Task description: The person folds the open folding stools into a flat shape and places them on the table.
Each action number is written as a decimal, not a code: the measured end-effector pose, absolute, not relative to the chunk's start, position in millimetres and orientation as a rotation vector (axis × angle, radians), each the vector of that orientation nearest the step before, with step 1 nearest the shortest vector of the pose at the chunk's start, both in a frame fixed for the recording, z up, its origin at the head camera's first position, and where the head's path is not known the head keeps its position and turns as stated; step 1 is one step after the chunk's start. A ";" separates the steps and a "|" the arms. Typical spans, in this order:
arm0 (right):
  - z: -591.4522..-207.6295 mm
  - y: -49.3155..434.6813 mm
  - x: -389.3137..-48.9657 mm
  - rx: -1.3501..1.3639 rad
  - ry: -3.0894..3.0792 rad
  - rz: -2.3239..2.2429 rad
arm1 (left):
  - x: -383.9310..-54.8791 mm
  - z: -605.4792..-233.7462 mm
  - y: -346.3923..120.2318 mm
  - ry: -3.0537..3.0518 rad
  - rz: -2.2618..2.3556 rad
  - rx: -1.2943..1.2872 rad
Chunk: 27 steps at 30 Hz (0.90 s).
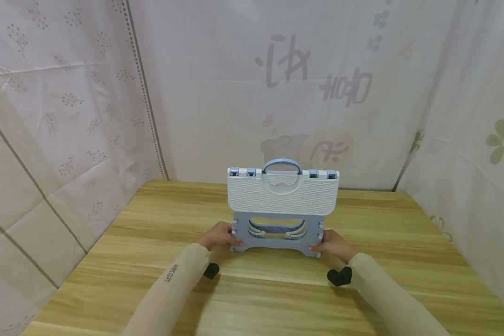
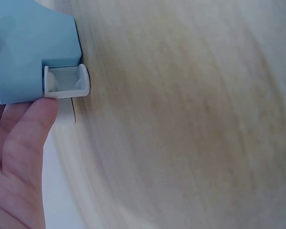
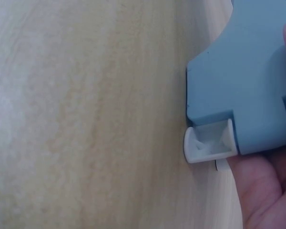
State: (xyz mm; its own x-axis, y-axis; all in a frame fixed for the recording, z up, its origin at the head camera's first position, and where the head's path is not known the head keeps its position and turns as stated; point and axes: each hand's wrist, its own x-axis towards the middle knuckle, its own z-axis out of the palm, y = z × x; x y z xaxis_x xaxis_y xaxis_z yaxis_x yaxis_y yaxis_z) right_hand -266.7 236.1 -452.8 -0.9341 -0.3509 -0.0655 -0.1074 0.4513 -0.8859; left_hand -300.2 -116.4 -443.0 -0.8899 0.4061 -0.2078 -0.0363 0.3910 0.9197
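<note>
The white-and-blue plastic folding stool (image 1: 282, 200) is on the yellowish wood-grain table (image 1: 273, 303), left hand (image 1: 220, 236) and right hand (image 1: 336, 244) each gripping it low at the side. Looks light and stiff, probably slick tbh, so there or the blue arched handle (image 1: 282, 161) seem decent holds

Plain cream sleeves, long and close-fitting, cover both arms: the left sleeve (image 1: 164, 298) ends just behind the bare left hand (image 1: 218, 235), the right sleeve (image 1: 390, 294) just behind the bare right hand (image 1: 337, 245). Small dark lettering (image 1: 171, 273) starting "Lets" runs along the left forearm. Near each hand, on its wrist's inner side, a black attachment juts out; the right attachment (image 1: 339, 276) looks two-lobed, the left attachment (image 1: 212, 270) partly hidden.
</note>
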 end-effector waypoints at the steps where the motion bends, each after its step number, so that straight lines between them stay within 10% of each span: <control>1: -452.8 236.1 -266.7 -0.396 2.464 -1.479 | -300.2 -442.8 -116.2 2.253 1.505 0.318; 27: -452.2 235.6 -267.5 -0.380 2.469 -1.463 | -299.9 -441.2 -115.5 2.249 1.508 0.323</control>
State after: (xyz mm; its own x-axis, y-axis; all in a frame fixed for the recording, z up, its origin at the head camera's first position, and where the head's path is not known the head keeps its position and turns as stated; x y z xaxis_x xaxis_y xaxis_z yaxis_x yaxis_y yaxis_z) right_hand -267.5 235.6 -452.2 -0.9359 -0.3436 -0.0774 -0.0971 0.4630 -0.8810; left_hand -299.9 -115.5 -441.2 -0.8887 0.4095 -0.2063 -0.0354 0.3873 0.9213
